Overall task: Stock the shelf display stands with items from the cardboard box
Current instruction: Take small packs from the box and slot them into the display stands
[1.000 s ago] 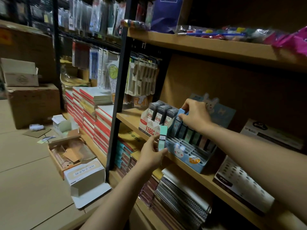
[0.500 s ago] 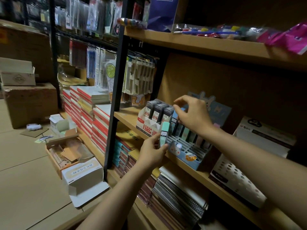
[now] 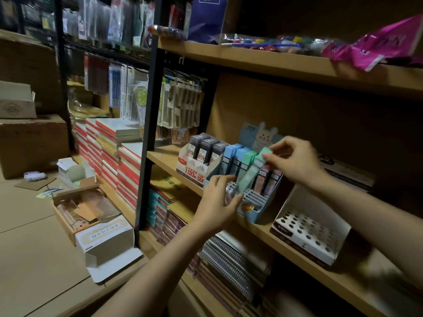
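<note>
Fig.: vs 0.5 s ago, we see the green item point(image 3: 253, 171) passed from L hand point(image 3: 220, 202) to R hand point(image 3: 291, 160), which pinches its top, tilted over the blue display stand point(image 3: 251, 210) on the shelf point(image 3: 286, 239). L grip released, fingers spread at the stand's front. Item's lower end blurred; labels unreadable.

On the shelf point(image 3: 174, 161), the slotted stand point(image 3: 256, 202) sits between two other display boxes point(image 3: 201, 165) point(image 3: 311, 234).
</note>
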`<state>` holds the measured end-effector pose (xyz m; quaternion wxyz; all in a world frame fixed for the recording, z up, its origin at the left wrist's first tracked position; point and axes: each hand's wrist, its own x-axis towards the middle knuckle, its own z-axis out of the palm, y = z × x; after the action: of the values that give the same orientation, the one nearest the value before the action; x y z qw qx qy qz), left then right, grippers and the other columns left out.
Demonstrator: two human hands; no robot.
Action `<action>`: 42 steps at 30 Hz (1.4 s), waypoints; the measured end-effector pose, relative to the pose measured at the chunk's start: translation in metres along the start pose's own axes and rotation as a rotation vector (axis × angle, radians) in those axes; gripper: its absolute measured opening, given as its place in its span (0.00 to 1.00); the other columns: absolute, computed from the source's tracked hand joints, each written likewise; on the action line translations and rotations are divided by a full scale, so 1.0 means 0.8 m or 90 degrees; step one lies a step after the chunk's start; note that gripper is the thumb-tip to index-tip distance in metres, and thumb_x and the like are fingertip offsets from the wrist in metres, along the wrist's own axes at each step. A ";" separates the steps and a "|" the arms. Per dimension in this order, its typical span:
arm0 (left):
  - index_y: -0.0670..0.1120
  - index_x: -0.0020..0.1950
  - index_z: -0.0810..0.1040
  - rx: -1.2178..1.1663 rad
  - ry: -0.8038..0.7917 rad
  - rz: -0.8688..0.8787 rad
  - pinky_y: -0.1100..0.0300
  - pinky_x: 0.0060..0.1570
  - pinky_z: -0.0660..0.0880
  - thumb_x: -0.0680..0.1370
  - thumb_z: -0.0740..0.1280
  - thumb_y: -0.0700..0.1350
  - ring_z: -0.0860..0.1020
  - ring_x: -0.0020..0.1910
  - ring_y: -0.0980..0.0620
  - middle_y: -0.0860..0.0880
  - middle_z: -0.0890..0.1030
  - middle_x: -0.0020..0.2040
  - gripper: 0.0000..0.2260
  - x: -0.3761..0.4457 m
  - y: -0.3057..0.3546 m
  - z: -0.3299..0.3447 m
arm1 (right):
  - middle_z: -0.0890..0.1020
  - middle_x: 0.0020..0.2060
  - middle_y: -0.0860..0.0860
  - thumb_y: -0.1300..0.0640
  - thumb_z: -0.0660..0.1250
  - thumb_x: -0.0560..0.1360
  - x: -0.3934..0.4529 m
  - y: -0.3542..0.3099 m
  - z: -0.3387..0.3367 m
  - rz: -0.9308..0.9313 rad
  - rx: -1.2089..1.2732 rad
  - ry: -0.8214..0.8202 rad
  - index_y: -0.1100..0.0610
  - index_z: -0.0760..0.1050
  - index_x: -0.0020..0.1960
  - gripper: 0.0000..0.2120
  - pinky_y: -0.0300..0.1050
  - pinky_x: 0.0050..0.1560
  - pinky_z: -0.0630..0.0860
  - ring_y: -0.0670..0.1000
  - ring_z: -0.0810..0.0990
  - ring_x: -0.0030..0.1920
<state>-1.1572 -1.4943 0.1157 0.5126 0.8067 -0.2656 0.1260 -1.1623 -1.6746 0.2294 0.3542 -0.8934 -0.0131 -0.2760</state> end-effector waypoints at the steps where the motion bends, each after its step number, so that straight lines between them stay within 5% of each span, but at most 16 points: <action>1: 0.51 0.72 0.67 0.079 -0.011 0.024 0.51 0.72 0.64 0.79 0.65 0.52 0.60 0.73 0.51 0.50 0.63 0.73 0.22 0.000 -0.005 0.001 | 0.84 0.41 0.55 0.59 0.76 0.70 0.005 0.002 -0.012 -0.020 -0.039 0.041 0.54 0.78 0.43 0.08 0.52 0.46 0.82 0.55 0.85 0.42; 4: 0.59 0.75 0.61 0.292 -0.095 0.067 0.44 0.75 0.51 0.79 0.61 0.57 0.45 0.78 0.49 0.52 0.48 0.80 0.24 -0.001 -0.024 0.007 | 0.82 0.38 0.49 0.55 0.76 0.71 0.011 0.008 -0.029 -0.086 -0.165 0.097 0.53 0.78 0.44 0.07 0.41 0.41 0.75 0.49 0.82 0.40; 6: 0.61 0.75 0.58 0.332 -0.141 0.061 0.45 0.74 0.49 0.79 0.60 0.59 0.43 0.79 0.48 0.53 0.45 0.80 0.25 -0.002 -0.034 0.014 | 0.80 0.37 0.47 0.55 0.75 0.72 0.011 0.011 -0.025 -0.117 -0.198 0.106 0.53 0.78 0.44 0.06 0.36 0.37 0.70 0.47 0.79 0.39; 13: 0.62 0.76 0.56 0.388 -0.157 0.076 0.44 0.74 0.58 0.80 0.60 0.57 0.47 0.79 0.45 0.50 0.43 0.80 0.25 -0.002 -0.048 0.018 | 0.80 0.38 0.48 0.56 0.74 0.73 0.016 0.020 0.011 -0.124 -0.226 0.085 0.54 0.76 0.42 0.07 0.27 0.33 0.65 0.44 0.78 0.37; 17: 0.64 0.76 0.54 0.388 -0.162 0.084 0.44 0.72 0.60 0.80 0.60 0.56 0.46 0.79 0.46 0.52 0.43 0.80 0.25 -0.004 -0.050 0.017 | 0.77 0.35 0.46 0.59 0.73 0.73 0.018 0.021 0.023 -0.113 -0.196 0.072 0.56 0.76 0.41 0.07 0.23 0.27 0.66 0.32 0.77 0.32; 22: 0.69 0.74 0.50 0.347 -0.187 0.077 0.43 0.72 0.58 0.80 0.59 0.58 0.41 0.78 0.47 0.54 0.40 0.79 0.26 -0.004 -0.050 0.015 | 0.81 0.38 0.51 0.57 0.74 0.73 0.018 0.026 0.030 -0.101 -0.253 0.027 0.57 0.78 0.42 0.06 0.42 0.40 0.74 0.50 0.80 0.41; 28: 0.70 0.74 0.50 0.351 -0.200 0.078 0.43 0.72 0.57 0.80 0.59 0.58 0.39 0.78 0.48 0.55 0.38 0.79 0.26 -0.003 -0.051 0.016 | 0.81 0.46 0.54 0.55 0.76 0.70 0.019 0.022 0.040 -0.112 -0.351 0.017 0.57 0.81 0.45 0.08 0.51 0.48 0.80 0.53 0.80 0.47; 35: 0.69 0.75 0.42 0.372 -0.215 0.084 0.43 0.72 0.58 0.79 0.63 0.53 0.39 0.78 0.45 0.51 0.37 0.79 0.34 -0.004 -0.047 0.015 | 0.73 0.52 0.52 0.49 0.72 0.74 0.012 0.016 0.041 -0.077 -0.402 0.014 0.56 0.77 0.57 0.16 0.42 0.42 0.71 0.52 0.76 0.49; 39: 0.64 0.76 0.54 0.381 -0.169 0.130 0.44 0.73 0.53 0.80 0.62 0.53 0.42 0.78 0.46 0.50 0.40 0.80 0.27 -0.020 -0.040 0.005 | 0.74 0.49 0.49 0.55 0.68 0.76 -0.044 0.005 0.043 -0.154 -0.191 0.076 0.54 0.74 0.61 0.14 0.30 0.38 0.67 0.41 0.72 0.40; 42: 0.56 0.71 0.66 0.396 -0.089 0.210 0.47 0.70 0.66 0.79 0.62 0.50 0.59 0.74 0.47 0.48 0.59 0.76 0.19 -0.049 -0.043 -0.006 | 0.77 0.46 0.46 0.55 0.68 0.76 -0.111 0.008 0.051 -0.236 -0.088 0.057 0.52 0.77 0.53 0.06 0.33 0.41 0.75 0.42 0.77 0.43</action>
<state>-1.1698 -1.4666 0.0732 0.1957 0.8773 -0.3753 0.2263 -1.2164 -1.6384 0.1566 0.2353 -0.8846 -0.1426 -0.3765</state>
